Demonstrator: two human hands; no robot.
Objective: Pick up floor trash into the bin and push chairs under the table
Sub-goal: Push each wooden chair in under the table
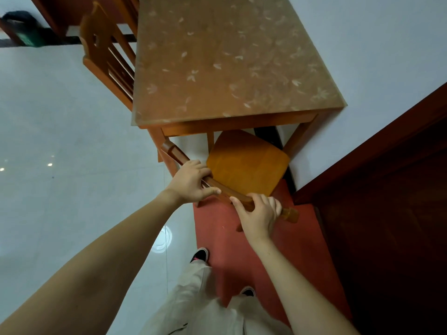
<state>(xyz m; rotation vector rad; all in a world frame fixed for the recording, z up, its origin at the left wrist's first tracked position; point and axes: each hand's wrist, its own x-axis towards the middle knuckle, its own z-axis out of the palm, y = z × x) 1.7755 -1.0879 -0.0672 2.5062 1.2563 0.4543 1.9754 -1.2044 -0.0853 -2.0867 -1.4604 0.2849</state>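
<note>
The left hand and right hand each gripped the top rail of the chair, which stood at the near end of the table with only its seat front under the edge. It sat skewed to the table. A straight shove would probably have knocked it against a table leg or swung it toward the door.
</note>
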